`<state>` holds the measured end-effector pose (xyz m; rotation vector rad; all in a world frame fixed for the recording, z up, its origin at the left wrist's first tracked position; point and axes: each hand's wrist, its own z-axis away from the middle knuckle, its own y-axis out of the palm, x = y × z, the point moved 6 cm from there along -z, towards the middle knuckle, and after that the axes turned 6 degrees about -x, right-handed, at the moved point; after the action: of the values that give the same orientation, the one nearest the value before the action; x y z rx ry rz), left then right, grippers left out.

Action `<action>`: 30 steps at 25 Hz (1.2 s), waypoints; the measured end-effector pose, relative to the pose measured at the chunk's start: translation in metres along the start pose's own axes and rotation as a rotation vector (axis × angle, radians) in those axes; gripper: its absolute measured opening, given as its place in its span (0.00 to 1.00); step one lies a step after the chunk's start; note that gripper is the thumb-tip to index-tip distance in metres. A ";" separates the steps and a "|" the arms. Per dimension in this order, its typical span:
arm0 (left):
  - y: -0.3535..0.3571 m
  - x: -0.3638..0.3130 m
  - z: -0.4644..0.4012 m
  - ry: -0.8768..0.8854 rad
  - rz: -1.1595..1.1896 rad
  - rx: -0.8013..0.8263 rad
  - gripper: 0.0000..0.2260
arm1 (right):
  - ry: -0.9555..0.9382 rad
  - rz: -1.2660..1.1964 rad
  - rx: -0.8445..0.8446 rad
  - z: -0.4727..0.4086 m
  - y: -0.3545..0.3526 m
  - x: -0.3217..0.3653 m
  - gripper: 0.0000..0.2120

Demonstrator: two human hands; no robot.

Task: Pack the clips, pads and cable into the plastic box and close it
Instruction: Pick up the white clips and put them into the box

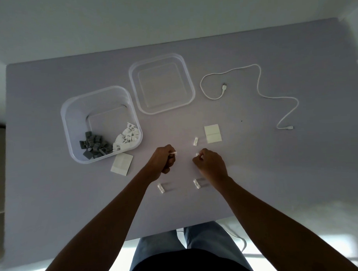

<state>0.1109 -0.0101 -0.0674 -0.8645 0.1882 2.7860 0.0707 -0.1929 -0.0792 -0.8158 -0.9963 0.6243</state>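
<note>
Both hands work near the middle of the lavender surface (54, 190), each with its fingers pinched narrowly on a small white clip: the left hand (164, 159) holds one at its fingertips, and the right hand (210, 163) holds another at the tips of its curled fingers. Picking up with both hands at once looks like a way to halve the trips to the plastic box (101, 124), which stands open to the left of the hands so that a short reach drops things in. Grey clips (93, 145) and white clips (126, 137) already lie heaped against its near wall. Three loose clips remain on the surface: one (195, 141) just beyond the right hand, one (161, 187) below the left wrist, and one (196, 183) beside the right wrist. One pad (122, 164) lies touching or just beside the box's near corner, and another pad (213, 133) rests right of the far clip. The lid (162, 83) lies flat behind the box, out of the way, and the white cable (259, 77) sprawls uncoiled at the far right, likely left for last.
</note>
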 end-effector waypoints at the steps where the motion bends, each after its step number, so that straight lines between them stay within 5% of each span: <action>1: -0.001 -0.001 -0.002 0.014 -0.029 0.005 0.18 | -0.014 0.030 -0.007 -0.001 0.000 0.000 0.10; 10: -0.002 -0.003 0.007 -0.052 0.024 0.124 0.04 | -0.015 0.142 0.010 -0.009 0.001 0.007 0.15; 13: -0.012 0.007 0.013 -0.092 -0.035 0.098 0.06 | 0.184 -0.367 0.076 -0.004 -0.005 0.004 0.14; 16: -0.032 0.017 0.020 -0.014 -0.329 -0.016 0.09 | 0.497 -1.138 0.397 0.021 0.004 0.013 0.12; 19: -0.040 0.029 0.027 -0.016 -0.455 -0.089 0.15 | 0.529 -1.373 0.525 0.040 0.004 0.017 0.15; 21: -0.049 0.038 0.030 -0.003 -0.592 -0.195 0.25 | 0.512 -1.275 0.440 0.047 0.002 0.011 0.19; 24: -0.057 0.054 0.031 0.060 -1.005 -0.298 0.33 | 0.264 -0.736 0.201 0.044 -0.004 -0.005 0.24; 27: -0.051 0.062 0.039 0.061 -1.174 -0.346 0.30 | -0.070 -0.235 0.138 0.051 -0.003 -0.011 0.19; 30: -0.038 0.062 0.046 0.077 -1.220 -0.361 0.22 | -0.160 -0.029 0.119 0.063 0.003 -0.012 0.20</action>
<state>0.0454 0.0461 -0.0679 -0.7616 -0.6361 1.6378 0.0082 -0.1810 -0.0682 -0.6529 -1.1034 0.7257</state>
